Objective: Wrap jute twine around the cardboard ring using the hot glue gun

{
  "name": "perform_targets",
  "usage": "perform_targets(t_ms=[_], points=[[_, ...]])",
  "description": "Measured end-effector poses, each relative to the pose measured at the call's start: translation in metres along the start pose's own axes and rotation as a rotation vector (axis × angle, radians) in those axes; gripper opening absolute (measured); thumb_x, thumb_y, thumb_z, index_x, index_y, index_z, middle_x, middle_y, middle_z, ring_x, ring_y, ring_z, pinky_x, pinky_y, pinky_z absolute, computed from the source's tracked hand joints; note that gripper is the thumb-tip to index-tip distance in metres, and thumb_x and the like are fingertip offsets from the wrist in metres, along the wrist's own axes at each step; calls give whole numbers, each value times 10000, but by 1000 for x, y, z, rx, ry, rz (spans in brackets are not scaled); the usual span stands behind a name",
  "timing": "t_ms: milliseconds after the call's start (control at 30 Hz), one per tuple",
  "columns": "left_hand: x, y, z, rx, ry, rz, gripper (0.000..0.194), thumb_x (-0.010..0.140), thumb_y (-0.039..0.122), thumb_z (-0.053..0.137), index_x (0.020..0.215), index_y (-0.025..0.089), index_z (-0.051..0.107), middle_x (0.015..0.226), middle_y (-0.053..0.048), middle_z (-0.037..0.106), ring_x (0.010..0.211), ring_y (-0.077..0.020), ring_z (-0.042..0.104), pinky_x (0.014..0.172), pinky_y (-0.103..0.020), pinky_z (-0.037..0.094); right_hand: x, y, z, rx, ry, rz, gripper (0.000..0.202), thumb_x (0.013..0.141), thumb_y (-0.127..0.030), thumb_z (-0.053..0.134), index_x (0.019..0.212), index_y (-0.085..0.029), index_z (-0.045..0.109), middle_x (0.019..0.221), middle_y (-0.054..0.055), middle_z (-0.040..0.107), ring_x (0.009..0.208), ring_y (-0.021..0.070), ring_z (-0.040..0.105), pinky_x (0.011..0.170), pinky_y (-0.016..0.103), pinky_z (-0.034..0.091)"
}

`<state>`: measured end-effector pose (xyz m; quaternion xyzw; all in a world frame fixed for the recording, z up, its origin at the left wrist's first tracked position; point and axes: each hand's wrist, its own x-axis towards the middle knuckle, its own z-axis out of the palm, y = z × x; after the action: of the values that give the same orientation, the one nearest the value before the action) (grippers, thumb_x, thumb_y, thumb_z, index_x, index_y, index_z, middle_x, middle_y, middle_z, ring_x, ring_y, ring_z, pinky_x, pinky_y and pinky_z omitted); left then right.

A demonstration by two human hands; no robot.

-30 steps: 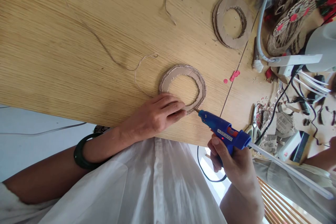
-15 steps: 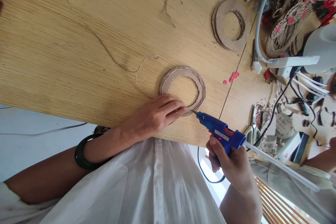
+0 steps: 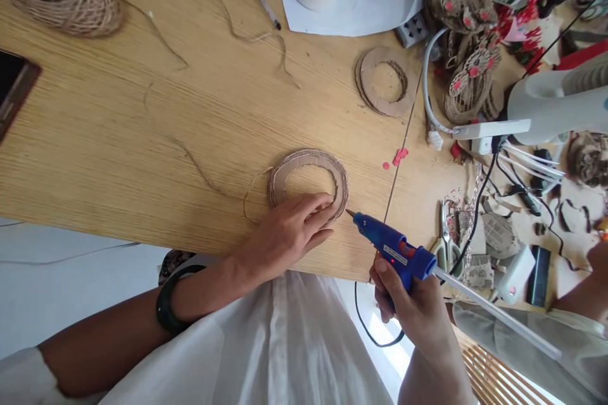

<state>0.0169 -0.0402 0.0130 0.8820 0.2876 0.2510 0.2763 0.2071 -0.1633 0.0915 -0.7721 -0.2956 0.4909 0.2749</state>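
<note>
HEAD CAM | I look forward and down from the wearer's head | near, above table (image 3: 213, 133), left hand (image 3: 285, 231), right hand (image 3: 418, 300)

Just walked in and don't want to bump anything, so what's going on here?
A person's left-hand grip rests on a twine-edged cardboard ring on the table. The right-hand grip holds a blue glue gun, its nozzle close to the ring's outer edge. Other cardboard rings lie stacked farther off.

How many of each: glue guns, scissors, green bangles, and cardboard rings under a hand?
Glue gun, in the right hand: 1
Scissors: 1 pair
Green bangle: 1
Cardboard ring, under the left hand: 1
Total: 4
</note>
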Motion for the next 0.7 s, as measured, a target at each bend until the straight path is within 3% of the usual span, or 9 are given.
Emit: perform_targets(t_ms=[233, 367, 467, 700], points=[[-11, -2, 0, -79, 51, -81, 99, 1033, 186, 528, 1037, 148, 619, 1217, -93, 660, 1122, -196, 674, 1021, -364, 569, 2, 2, 3, -58, 4, 24, 406, 953, -593, 583, 787, -230, 508, 452, -66, 467, 344, 115, 439, 364, 259, 330], [-12, -3, -1, -133, 67, -121, 143, 1028, 167, 529, 1135, 172, 625, 1261, -85, 640, 1168, -186, 658, 1048, -351, 557, 2, 3, 2, -78, 0, 24, 422, 958, -598, 574, 771, -223, 521, 449, -61, 469, 350, 116, 444, 371, 264, 337], [-13, -4, -2, -147, 45, -72, 230, 1021, 123, 516, 1218, 190, 613, 1290, -84, 625, 1174, -184, 649, 1039, -352, 562, 3, 1, 2, -74, -5, 28, 397, 959, -577, 589, 791, -223, 524, 459, -61, 480, 356, 119, 453, 378, 265, 359], [-15, -7, -1, -131, 39, -32, 219, 1000, 70, 517, 1175, 154, 620, 1250, -96, 631, 1181, -196, 630, 1048, -365, 553, 3, -4, 4, -111, -7, 48, 424, 962, -579, 584, 744, -225, 498, 457, -56, 480, 352, 115, 458, 389, 263, 368]])
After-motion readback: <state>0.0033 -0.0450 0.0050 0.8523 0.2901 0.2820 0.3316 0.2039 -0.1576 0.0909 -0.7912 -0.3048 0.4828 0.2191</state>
